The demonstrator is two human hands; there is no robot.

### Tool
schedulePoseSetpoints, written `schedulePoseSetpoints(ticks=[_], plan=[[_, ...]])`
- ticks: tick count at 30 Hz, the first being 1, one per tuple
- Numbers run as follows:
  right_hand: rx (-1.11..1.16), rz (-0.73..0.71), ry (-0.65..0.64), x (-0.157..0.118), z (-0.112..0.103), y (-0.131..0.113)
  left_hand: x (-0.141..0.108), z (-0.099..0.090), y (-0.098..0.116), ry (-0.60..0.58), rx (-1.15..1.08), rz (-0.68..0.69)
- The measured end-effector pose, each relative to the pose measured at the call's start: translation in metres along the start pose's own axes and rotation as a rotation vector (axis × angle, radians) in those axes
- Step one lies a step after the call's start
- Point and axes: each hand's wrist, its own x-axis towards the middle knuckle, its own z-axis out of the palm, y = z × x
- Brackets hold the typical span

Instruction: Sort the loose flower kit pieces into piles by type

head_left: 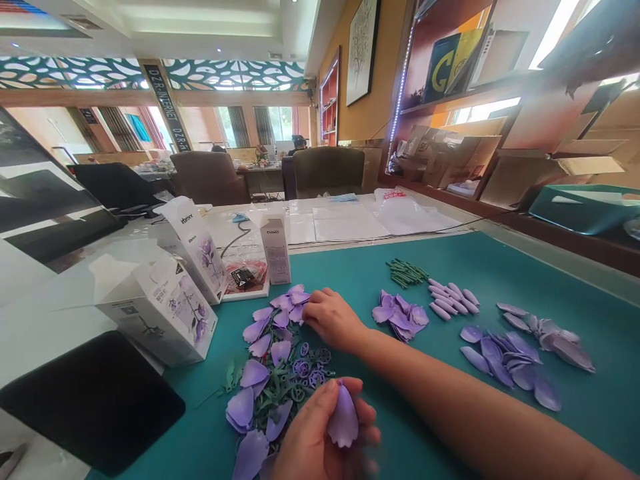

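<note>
- Left hand (315, 433), nearest the camera: thumb and fingers closed around a lilac foam petal (343, 417), cupped and held upright, tip upward; grasp firm, fingers slightly blurred.
- Right hand (333, 320): fingers curled, fingertips on the upper lilac petals of the mixed heap (273, 380); cannot tell whether any petal is pinched.
- Heap: loose lilac petals, green leaves and small purple ring-shaped pieces, directly below and beside both hands, on a teal cutting mat (360, 280).
- Right of the hands, on the mat: a cluster of wide petals (400, 315), narrow petals in rows (453, 298), a fanned stack of large petals (503, 363), a row of grey-lilac petals (545, 333), and a bundle of green stems (406, 272).
- Left of the heap: a black pad (85, 400) and two white boxes printed with purple flowers (165, 313), (197, 250).
- Beyond the mat: a narrow grey box (276, 250), clear plastic sheets (345, 220), a teal bin (583, 208).
- Far end: brown armchairs (210, 177), a seated person (299, 143).
</note>
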Motion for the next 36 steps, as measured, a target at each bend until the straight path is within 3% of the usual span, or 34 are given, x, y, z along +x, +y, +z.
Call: schedulePoseSetpoints(ticks=[5, 8, 11, 16, 20, 22, 25, 27, 31, 36], plan=[[0.597, 0.189, 0.092, -0.005, -0.012, 0.0, -0.001, 0.009, 0.008, 0.152, -0.037, 0.017], [0.898, 0.22, 0.017, -0.007, -0.028, -0.003, -0.004, 0.017, 0.013, 0.221, -0.056, 0.059], [1.006, 0.125, -0.1, -0.012, -0.048, -0.009, -0.003, 0.018, 0.016, 0.227, -0.076, 0.107], [0.89, -0.062, -0.3, -0.023, -0.079, -0.022, 0.001, 0.011, 0.017, 0.181, -0.085, 0.171], [0.867, -0.141, -0.426, -0.023, -0.084, -0.02, 0.0, 0.008, 0.018, 0.181, -0.094, 0.176], [0.788, -0.085, -0.328, -0.019, -0.075, -0.015, -0.002, 0.009, 0.018, 0.226, -0.083, 0.171], [0.483, 0.021, -0.06, -0.011, -0.047, -0.006, -0.003, 0.01, 0.017, 0.235, -0.049, 0.164], [0.291, -0.016, 0.012, -0.006, -0.023, -0.002, -0.001, 0.007, 0.014, 0.212, -0.021, 0.169], [0.069, -0.066, -0.041, -0.002, 0.011, -0.003, 0.008, -0.009, 0.01, 0.083, 0.019, 0.159], [-0.044, -0.036, -0.095, -0.003, 0.019, -0.01, 0.017, -0.024, 0.008, -0.06, 0.045, 0.134]])
